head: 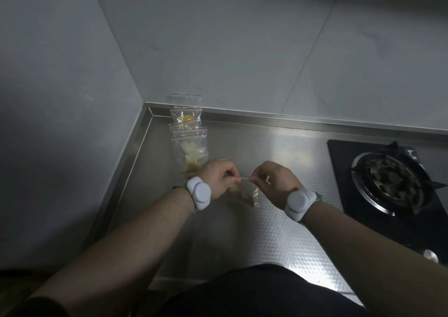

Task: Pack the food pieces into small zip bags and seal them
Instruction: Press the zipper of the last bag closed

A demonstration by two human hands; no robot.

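A small clear zip bag (244, 194) with pale food pieces inside hangs between my hands above the steel counter. My left hand (217, 177) pinches the left end of its red zip strip, and my right hand (274, 179) pinches the right end. Both hands are shut on the bag's top edge. Behind my left hand lies a row of other small zip bags: one with pale yellow pieces (190, 150), one with a yellow piece (186, 118) near the wall, and a further bag (185, 97) leaning on the wall.
The embossed steel counter (266, 232) has a raised rim at the left and back, against grey tiled walls. A black gas stove (388, 178) with its burner sits at the right. Grey bands are on both wrists.
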